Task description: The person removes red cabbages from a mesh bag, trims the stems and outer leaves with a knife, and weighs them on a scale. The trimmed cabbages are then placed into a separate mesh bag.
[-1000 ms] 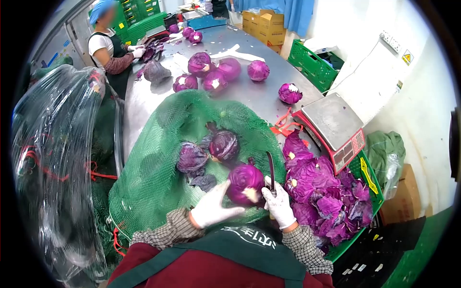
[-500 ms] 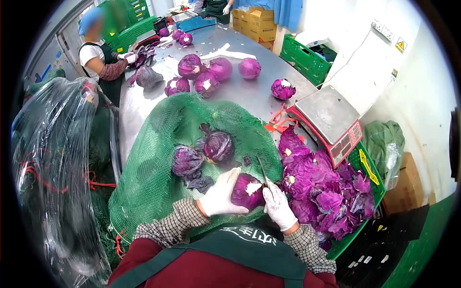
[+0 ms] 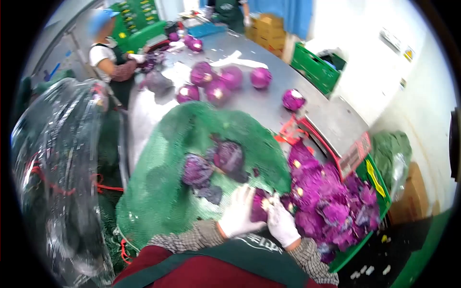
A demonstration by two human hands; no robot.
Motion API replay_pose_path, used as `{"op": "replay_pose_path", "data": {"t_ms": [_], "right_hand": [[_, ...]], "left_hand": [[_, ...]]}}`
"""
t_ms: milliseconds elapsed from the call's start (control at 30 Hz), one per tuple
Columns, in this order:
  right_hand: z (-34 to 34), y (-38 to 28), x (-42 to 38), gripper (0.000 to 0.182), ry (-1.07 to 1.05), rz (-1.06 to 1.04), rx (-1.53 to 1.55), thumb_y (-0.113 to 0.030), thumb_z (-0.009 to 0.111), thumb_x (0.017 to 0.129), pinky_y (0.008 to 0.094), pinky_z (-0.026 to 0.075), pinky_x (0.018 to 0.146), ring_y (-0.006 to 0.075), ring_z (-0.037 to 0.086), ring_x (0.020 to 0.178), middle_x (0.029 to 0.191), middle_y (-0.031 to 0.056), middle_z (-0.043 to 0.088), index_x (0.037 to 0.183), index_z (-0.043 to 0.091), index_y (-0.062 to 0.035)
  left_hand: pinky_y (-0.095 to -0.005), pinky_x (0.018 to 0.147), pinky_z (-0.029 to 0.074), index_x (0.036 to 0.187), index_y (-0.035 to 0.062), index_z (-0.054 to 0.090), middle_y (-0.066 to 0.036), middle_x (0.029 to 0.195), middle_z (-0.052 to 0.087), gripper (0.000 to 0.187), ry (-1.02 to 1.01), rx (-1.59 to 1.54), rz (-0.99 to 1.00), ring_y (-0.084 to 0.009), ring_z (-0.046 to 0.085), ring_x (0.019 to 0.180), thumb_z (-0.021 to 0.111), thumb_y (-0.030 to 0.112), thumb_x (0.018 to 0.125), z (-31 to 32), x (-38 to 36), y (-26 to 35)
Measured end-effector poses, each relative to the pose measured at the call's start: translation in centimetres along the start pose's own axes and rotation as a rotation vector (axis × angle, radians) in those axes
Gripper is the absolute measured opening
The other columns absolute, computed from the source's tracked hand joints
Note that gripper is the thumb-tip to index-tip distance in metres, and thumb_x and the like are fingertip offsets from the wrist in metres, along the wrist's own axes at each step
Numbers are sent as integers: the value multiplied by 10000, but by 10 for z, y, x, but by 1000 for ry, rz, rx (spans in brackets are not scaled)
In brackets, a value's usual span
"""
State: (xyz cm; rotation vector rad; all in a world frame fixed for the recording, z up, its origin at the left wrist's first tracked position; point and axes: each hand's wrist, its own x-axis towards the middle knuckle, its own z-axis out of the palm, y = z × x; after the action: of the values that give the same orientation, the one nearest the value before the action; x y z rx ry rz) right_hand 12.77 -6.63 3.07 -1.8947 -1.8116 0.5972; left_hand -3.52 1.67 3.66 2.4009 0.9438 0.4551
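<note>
Head view, so far as blur allows: both gloved hands meet at one purple cabbage (image 3: pixel 259 210), low at the near edge of the green mesh (image 3: pixel 149 201), just in front of the apron. Held close to the body, it probably stays steadier and easier to turn. Left hand (image 3: pixel 238 211) is clamped on its left side, fingers up along the far side, thumb below on the near side; likely the supporting grip. Right hand (image 3: pixel 282 223) is bent in from the right, fingertips bunched at the pale stem end; whether they pinch a leaf or a tool, cannot tell. Both forearms angle inward, checked sleeves near the waist.

Two darker cabbages, one left (image 3: pixel 197 170) and one farther right (image 3: pixel 229 158), lie on the mesh, with a loose leaf (image 3: pixel 211 194) near them; the spread mesh seems to keep them within reach. Right of the right hand, purple leaves (image 3: pixel 326 197) heap over a green crate (image 3: pixel 348 252), its nearness presumably sparing a long reach. Far side: more cabbages (image 3: pixel 231 77) grouped on the metal table (image 3: pixel 283 72), a scale (image 3: pixel 336 125) to the right.
</note>
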Motion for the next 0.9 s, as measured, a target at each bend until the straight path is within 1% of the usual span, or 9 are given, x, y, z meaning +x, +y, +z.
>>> {"op": "replay_pose_path", "data": {"t_ms": [133,267,333,467,533,600,667,767,900], "right_hand": [[10,27,10,281,134,-215,-151,-43,459,925,422,534,849,381,629,1020,1166,281,598,1165,563,60],[28,87,24,304,116,-117,-234,-74,516,904,432,544,731,390,642,835,984,245,635,1141,521,115],[17,117,25,289,190,-390,-466,-57,504,905,447,530,756,377,627,841,949,233,620,1138,525,113],[33,127,24,387,170,-303,-494,-70,521,876,437,477,925,381,582,1045,1126,249,591,1225,495,94],[50,146,27,449,58,-74,-217,-120,473,897,460,414,1012,389,529,1141,1234,253,546,1297,465,82],[55,131,25,448,51,62,-38,-139,444,911,465,393,1031,389,499,1183,1273,258,520,1301,464,80],[55,115,21,435,175,-168,-277,-105,464,880,438,404,1022,359,513,1183,1280,236,522,1278,485,68],[27,61,19,440,128,-139,-175,-118,528,858,402,423,994,320,533,1177,1266,201,537,1261,493,53],[-3,39,11,355,498,-353,-696,-106,606,870,383,487,830,323,598,1048,1135,196,596,1174,536,64]], "left_hand": [[-529,1060,371,1394,-88,326,-321,1437,310,1034,-10,116,-109,-483,309,1327,769,466,641,9,3,10],[-524,1040,390,1394,-67,344,-289,1444,330,1017,-39,208,-78,-450,352,1316,769,482,651,11,2,18],[-531,1059,367,1398,-62,341,-277,1449,333,1017,-3,256,11,-441,351,1322,772,480,653,23,-10,13],[-507,1123,286,1428,-22,286,-270,1473,293,1045,175,-114,35,-448,315,1349,807,468,666,16,-29,-29],[-468,1154,248,1432,-35,265,-277,1495,253,1060,167,-260,23,-421,275,1391,808,477,679,14,-43,-56],[-446,1171,222,1440,-51,235,-294,1519,202,1102,58,-317,-108,-403,230,1425,807,506,680,0,-51,-67],[-402,1194,163,1483,-78,78,-308,1540,106,1288,-39,-293,-201,-401,130,1452,826,550,644,-10,-55,-72],[-407,1188,176,1482,-84,88,-312,1525,134,1331,10,-322,-278,-406,157,1441,878,515,594,-17,-49,-57],[-409,1178,202,1470,-74,164,-283,1501,218,1283,49,-303,-142,-388,221,1422,896,477,572,-4,-27,-56]]}}
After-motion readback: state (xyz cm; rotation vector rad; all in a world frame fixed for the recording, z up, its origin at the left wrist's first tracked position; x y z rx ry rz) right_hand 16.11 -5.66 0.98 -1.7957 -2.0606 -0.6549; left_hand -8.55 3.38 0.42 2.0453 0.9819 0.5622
